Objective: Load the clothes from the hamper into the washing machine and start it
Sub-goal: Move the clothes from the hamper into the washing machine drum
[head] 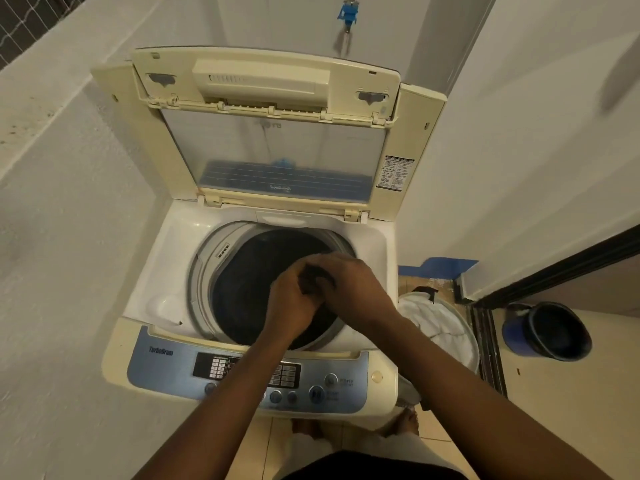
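The left hand (294,301) and the right hand (351,282) meet in the middle of the frame. Both curl their fingers round a small dark piece of cloth (313,280) bunched up between them. They hold it right over the round dark drum (256,282) of the cream top-loading washing machine (152,271), whose big lid (270,150) stands open at the back. The drum is too dark inside to tell what lies there. I think this is the loading step, and the cloth looks ready to drop in. Next the hands would need to let go over the hole, then reach to the right for more. The round white hamper (471,336) stands on the floor just beside the machine, at the right of the frame. White cloth lines it or fills it; I cannot tell which. The blue control panel (166,372) with its buttons is at the near edge, and no hand is on it. Farther right a dark blue bucket (550,332) sits on the pale tiled floor (554,410). White walls close in on both sides, and a blue tap (348,13) hangs at the top.
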